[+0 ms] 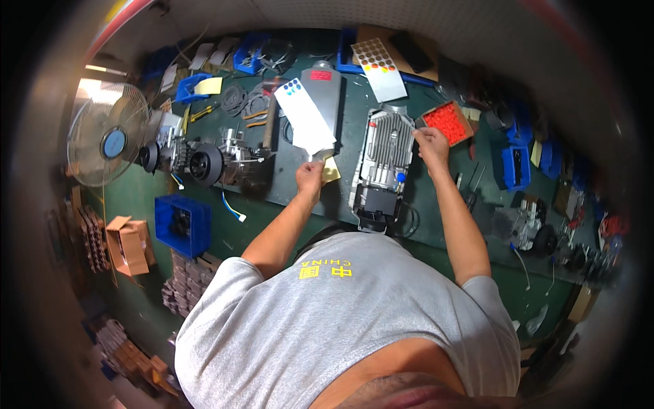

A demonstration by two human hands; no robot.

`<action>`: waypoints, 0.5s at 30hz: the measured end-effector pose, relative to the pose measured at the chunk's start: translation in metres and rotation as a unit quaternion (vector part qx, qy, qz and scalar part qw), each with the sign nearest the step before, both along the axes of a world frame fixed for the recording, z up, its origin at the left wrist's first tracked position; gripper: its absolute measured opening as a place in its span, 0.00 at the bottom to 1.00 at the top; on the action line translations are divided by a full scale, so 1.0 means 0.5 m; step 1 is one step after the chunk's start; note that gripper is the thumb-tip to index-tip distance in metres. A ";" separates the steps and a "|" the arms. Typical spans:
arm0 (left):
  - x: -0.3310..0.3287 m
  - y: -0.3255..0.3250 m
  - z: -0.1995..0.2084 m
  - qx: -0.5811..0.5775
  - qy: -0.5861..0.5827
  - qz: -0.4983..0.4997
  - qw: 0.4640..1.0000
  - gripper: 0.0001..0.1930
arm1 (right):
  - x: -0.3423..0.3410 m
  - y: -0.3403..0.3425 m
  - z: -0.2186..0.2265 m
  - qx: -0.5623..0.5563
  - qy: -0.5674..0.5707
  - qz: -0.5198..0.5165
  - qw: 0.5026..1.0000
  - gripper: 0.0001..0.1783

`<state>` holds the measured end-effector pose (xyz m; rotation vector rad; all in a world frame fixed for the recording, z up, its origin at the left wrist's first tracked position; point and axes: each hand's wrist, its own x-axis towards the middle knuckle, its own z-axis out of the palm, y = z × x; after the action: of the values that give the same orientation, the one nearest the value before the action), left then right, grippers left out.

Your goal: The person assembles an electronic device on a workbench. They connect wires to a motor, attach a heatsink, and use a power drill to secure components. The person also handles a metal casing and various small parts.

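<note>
My left hand (310, 177) pinches the lower end of a white sticker sheet (306, 119), which has several round blue stickers near its far end. The sheet overlaps a grey metal housing (320, 78) with a red label. To the right lies a ribbed silver metal unit (390, 146), bearing a blue round spot (401, 177) and a black block (381, 201) at its near end. My right hand (433, 146) is at the unit's far right edge, its fingers closed together; anything between them is too small to make out.
An open box of red plastic caps (447, 123) sits right beside my right hand. Another sticker sheet (379, 68) lies at the back. Partly built motor units (208, 162) stand at the left near a fan (112, 140). Blue bins (516, 167) line the right.
</note>
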<state>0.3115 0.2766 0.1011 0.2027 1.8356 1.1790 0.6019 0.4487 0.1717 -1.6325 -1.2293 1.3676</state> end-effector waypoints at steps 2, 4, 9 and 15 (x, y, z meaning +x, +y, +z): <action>-0.025 0.002 -0.020 -0.018 -0.063 0.058 0.996 0.15 | -0.016 -0.009 -0.023 0.148 0.005 -0.054 0.988 0.14; -0.043 0.014 -0.027 -0.023 -0.098 0.110 0.989 0.16 | -0.037 -0.029 -0.011 0.142 0.041 -0.084 0.985 0.12; -0.033 0.079 -0.038 -0.046 -0.058 0.172 0.982 0.17 | -0.071 -0.086 0.002 0.109 0.065 -0.089 0.988 0.10; -0.067 0.072 -0.142 -0.018 0.033 0.137 0.990 0.12 | -0.105 -0.119 0.042 0.080 0.081 -0.072 0.991 0.09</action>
<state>0.2781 0.3127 0.0299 -0.0338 1.9879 1.3384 0.5495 0.3892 0.1925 -1.4404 -1.0747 1.2522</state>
